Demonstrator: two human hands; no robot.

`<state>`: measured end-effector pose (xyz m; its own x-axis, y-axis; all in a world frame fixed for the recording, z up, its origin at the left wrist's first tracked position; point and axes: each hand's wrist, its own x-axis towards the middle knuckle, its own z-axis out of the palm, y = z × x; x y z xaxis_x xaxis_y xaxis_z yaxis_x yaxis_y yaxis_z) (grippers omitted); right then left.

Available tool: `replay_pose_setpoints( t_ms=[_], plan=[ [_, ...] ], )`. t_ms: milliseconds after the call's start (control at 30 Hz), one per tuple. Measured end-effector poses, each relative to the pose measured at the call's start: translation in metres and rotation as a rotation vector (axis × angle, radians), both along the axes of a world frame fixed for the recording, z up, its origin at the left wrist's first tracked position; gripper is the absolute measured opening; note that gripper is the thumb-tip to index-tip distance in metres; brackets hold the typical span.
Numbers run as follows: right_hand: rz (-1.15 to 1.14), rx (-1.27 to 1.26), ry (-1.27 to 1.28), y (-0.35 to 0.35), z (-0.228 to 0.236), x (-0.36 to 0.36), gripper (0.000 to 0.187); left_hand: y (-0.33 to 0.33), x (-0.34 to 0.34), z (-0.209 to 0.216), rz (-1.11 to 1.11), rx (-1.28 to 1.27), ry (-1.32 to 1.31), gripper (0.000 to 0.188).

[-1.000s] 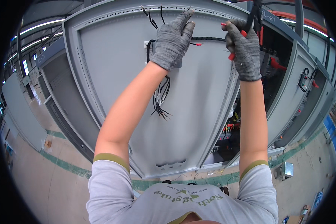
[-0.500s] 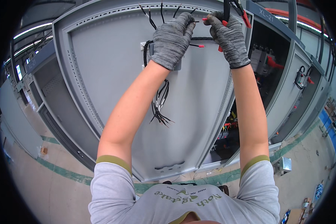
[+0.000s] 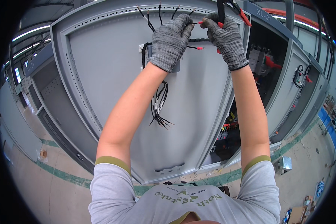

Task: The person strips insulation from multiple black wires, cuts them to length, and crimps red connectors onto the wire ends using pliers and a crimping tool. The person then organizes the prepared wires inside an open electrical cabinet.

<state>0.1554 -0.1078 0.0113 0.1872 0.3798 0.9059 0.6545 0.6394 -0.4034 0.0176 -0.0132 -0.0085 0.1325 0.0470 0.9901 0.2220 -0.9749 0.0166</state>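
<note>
My left hand (image 3: 170, 42), in a grey knit glove, is closed on a thin black wire (image 3: 195, 24) that pokes out past the fingertips. In the thumb and fingers of my right hand (image 3: 227, 40), gloved alike, a small red terminal (image 3: 200, 22) is pinched, meeting the wire's end. That same hand also holds red-and-black pliers (image 3: 244, 16), whose handles pass through the grip. Just below, another black wire with a red terminal (image 3: 199, 48) sticks out beside my left hand. Several loose black wires (image 3: 160, 14) rise above it. My left hand partly covers a grey box (image 3: 177, 67).
Behind my hands stands a grey metal panel (image 3: 112, 74) with a perforated frame. A bundle of black wires (image 3: 160, 112) hangs down it. At right is an open cabinet (image 3: 265, 63) with components inside; another cabinet (image 3: 50, 86) stands at left. A metal box (image 3: 285, 164) sits on the floor.
The gap between the wire's end and the red terminal has closed; the two now meet. My right hand has shifted slightly left with the pliers.
</note>
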Motion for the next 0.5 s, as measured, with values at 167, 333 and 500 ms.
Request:
replay_pose_setpoints(
  t_ms=[167, 333, 500],
  plan=[
    [0.013, 0.021, 0.001, 0.0027, -0.0006, 0.0008, 0.015, -0.0024, -0.0012, 0.0012, -0.030, 0.010, 0.012, 0.021],
    [0.017, 0.045, 0.016, 0.0073, -0.0034, 0.0005, 0.016, -0.0017, -0.0031, 0.0026, 0.010, 0.058, 0.070, 0.023],
    [0.034, 0.035, 0.018, 0.0072, -0.0034, -0.0039, 0.015, -0.0057, -0.0054, 0.0043, -0.045, 0.009, 0.090, 0.023]
  ],
)
